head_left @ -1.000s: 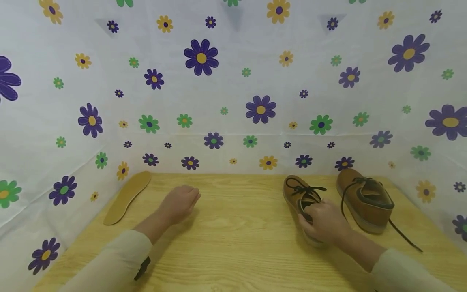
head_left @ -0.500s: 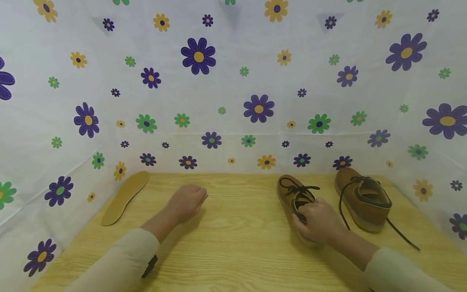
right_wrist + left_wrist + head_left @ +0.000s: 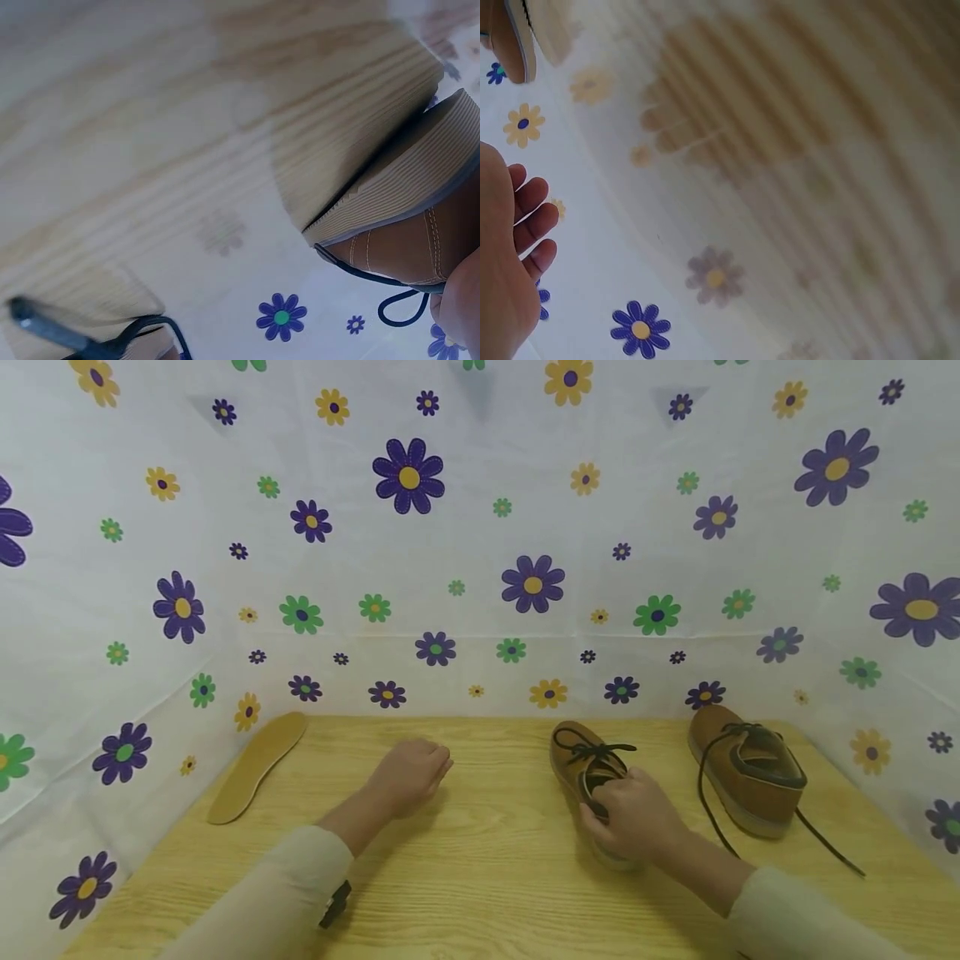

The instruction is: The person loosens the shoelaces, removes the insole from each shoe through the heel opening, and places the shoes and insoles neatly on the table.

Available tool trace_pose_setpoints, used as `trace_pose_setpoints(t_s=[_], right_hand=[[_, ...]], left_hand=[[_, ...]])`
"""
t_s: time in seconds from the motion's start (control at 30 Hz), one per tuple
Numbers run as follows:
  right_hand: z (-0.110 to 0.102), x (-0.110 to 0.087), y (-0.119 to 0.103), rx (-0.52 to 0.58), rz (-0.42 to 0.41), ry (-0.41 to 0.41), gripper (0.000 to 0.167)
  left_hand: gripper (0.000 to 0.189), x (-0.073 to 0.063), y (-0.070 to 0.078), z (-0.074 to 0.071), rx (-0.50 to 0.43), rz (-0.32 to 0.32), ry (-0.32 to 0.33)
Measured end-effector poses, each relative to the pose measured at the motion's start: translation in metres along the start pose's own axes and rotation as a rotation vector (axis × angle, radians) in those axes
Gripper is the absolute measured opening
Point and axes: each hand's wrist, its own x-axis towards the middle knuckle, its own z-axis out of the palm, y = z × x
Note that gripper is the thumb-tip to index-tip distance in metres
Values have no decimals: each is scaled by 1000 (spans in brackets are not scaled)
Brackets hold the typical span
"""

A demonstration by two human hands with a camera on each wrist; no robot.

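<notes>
A brown lace-up shoe (image 3: 567, 755) with dark laces points away from me, right of the middle of the table. My right hand (image 3: 637, 817) grips it by the collar at the heel end, thumb on the left side. In the right wrist view the shoe (image 3: 397, 244) shows its ribbed sole at the table surface; part of that hand (image 3: 461, 307) appears at the edge. My left hand (image 3: 411, 777) hovers low over the table, fingers loosely curled around nothing. The left wrist view shows this hand's palm (image 3: 502, 255) and bent fingertips.
A matching shoe (image 3: 765, 797) stands at the right, one lace (image 3: 828, 839) trailing across the table. A tan insole (image 3: 258, 768) lies at the far left. White flowered cloth (image 3: 480, 543) encloses the wooden table (image 3: 465, 885) at the back and sides.
My right hand has slid the gripped shoe leftward, away from the other shoe. My left hand has drifted right, toward it. The insole and the second shoe stay put.
</notes>
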Motion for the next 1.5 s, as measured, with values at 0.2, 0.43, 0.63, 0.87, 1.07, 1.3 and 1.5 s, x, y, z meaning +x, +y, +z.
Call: trace_pose_setpoints(t_s=[0.2,0.43,0.63,0.87,1.07,1.3,1.5], right_hand=[[4,6,-9,3,-8,-5,45],[8,14,-18,50,-32,51,46],[9,24,-28,108,-53,110,46],[13,31,-39,142,-60,82,43],[11,37,-42,278,-86,74,27],[3,40,-9,401,234,239,27],[11,37,9,505,581,-136,14]], left_hand=[[25,12,13,0,0,26,-40],[22,28,32,2,29,58,-81],[22,42,48,5,32,83,-86],[20,54,62,7,28,84,-53],[20,58,70,6,18,76,-56],[18,60,68,8,-38,56,-37],[14,56,66,11,-87,40,34]])
